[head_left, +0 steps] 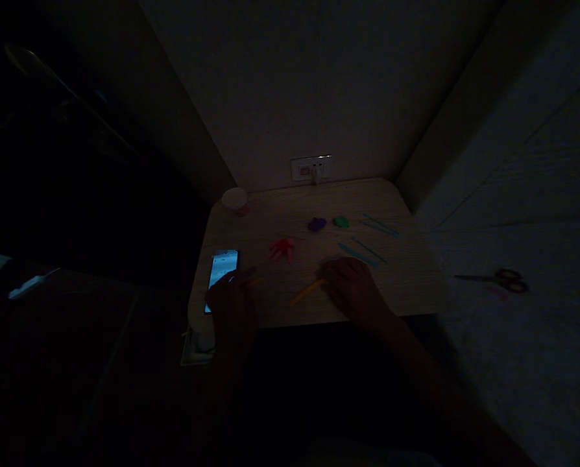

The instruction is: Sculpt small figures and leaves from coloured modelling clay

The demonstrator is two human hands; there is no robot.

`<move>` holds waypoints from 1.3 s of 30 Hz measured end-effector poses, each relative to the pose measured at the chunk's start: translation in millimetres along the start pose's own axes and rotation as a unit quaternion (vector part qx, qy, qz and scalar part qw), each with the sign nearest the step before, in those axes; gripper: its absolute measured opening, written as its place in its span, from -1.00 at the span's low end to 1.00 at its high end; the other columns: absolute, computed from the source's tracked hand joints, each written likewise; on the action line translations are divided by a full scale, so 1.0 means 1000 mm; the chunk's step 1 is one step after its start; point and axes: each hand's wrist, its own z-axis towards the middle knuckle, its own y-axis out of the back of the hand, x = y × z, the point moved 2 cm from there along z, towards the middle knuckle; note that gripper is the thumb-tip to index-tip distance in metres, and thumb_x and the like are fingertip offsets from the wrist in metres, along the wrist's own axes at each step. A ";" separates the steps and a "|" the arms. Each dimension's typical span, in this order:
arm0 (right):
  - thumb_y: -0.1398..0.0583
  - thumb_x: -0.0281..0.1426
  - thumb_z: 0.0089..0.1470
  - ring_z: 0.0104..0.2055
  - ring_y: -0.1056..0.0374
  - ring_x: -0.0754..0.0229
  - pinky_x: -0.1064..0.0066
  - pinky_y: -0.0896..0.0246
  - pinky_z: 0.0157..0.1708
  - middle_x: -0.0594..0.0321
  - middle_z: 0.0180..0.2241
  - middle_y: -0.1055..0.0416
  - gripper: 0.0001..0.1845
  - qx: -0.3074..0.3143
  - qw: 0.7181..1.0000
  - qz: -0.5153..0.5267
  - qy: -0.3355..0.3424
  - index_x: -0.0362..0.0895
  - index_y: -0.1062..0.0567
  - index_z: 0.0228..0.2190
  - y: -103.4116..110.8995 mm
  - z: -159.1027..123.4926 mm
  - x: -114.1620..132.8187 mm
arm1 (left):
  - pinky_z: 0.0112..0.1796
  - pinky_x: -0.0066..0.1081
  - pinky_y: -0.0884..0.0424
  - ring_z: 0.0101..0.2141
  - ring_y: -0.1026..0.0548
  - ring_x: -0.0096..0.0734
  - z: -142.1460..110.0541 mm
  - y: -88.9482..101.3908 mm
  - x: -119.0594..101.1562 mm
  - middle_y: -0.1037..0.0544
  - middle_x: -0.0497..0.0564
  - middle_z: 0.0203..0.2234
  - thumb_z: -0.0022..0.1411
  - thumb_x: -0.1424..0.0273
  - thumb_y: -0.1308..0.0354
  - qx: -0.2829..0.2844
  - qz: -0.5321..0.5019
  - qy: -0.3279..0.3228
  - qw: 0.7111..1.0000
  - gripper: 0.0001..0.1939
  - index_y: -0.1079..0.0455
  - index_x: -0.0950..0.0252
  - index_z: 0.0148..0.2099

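The scene is very dark. My left hand (232, 299) is over the lower part of a lit phone (223, 264) on the small wooden table. A short orange piece (257, 282) sticks out from its fingers, which look closed on it. To the right, my right hand (349, 283) rests low over the tabletop, fingers bent, with one end of a longer orange strip (305, 293) at its thumb and fingertips. Between and beyond the hands lies a red and pink modelling-clay figure (282, 248) with several leg-like strands. Purple clay (317, 224) and green clay (341, 222) lie farther back.
Several blue tools (358, 253) lie on the right of the wooden table (280, 214). A pale cup (234, 198) stands at the back left corner. A socket plate (311, 168) is on the wall behind. Scissors (507, 280) lie on the pale surface at right.
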 end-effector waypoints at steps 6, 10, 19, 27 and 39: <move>-0.22 -0.45 0.32 0.01 -0.37 -0.10 0.06 -0.26 0.03 0.02 -0.07 -0.56 -0.85 0.021 0.999 -0.036 -0.009 -0.11 -0.61 -0.13 0.004 0.004 -0.012 | 0.09 -0.08 -0.31 0.03 -0.48 -0.09 -0.023 -0.025 -0.043 -0.60 0.11 -0.03 0.47 0.45 0.01 0.015 -0.045 -0.046 0.998 -0.71 -0.42 0.20 0.13; -0.17 -0.43 0.36 -0.09 -0.41 -0.04 0.15 -0.29 -0.05 0.04 -0.17 -0.56 -0.81 0.034 0.999 -0.039 -0.006 -0.13 -0.61 -0.13 0.020 -0.003 -0.024 | 0.01 -0.10 -0.36 -0.05 -0.49 -0.09 -0.019 -0.035 -0.051 -0.59 0.11 -0.10 0.46 0.43 -0.02 0.066 -0.043 -0.054 0.995 -0.80 -0.44 0.22 0.03; -0.16 -0.44 0.36 -0.08 -0.46 -0.03 0.17 -0.39 -0.06 0.02 -0.15 -0.56 -0.77 0.045 0.998 -0.038 -0.001 -0.13 -0.63 -0.11 0.041 -0.008 -0.035 | -0.06 -0.09 -0.37 -0.10 -0.48 -0.05 -0.003 -0.048 -0.051 -0.59 0.14 -0.16 0.42 0.43 -0.04 0.096 -0.013 -0.073 0.993 -0.84 -0.46 0.24 -0.08; -0.18 -0.39 0.36 -0.07 -0.48 -0.04 0.14 -0.40 -0.03 0.03 -0.13 -0.57 -0.78 0.053 0.998 -0.034 -0.013 -0.11 -0.64 -0.10 0.033 -0.012 -0.041 | -0.07 -0.08 -0.37 -0.12 -0.48 -0.03 -0.004 -0.045 -0.053 -0.57 0.12 -0.21 0.34 0.46 -0.09 0.126 -0.002 -0.068 0.990 -0.87 -0.45 0.23 -0.12; -0.20 -0.39 0.35 -0.04 -0.49 -0.02 0.15 -0.39 0.00 0.03 -0.11 -0.58 -0.77 0.064 0.998 -0.010 -0.017 -0.12 -0.65 -0.07 0.031 -0.010 -0.037 | -0.05 -0.11 -0.35 -0.11 -0.46 -0.08 -0.003 -0.048 -0.059 -0.56 0.09 -0.20 0.40 0.39 -0.12 0.144 -0.039 -0.083 0.985 -0.90 -0.46 0.23 -0.16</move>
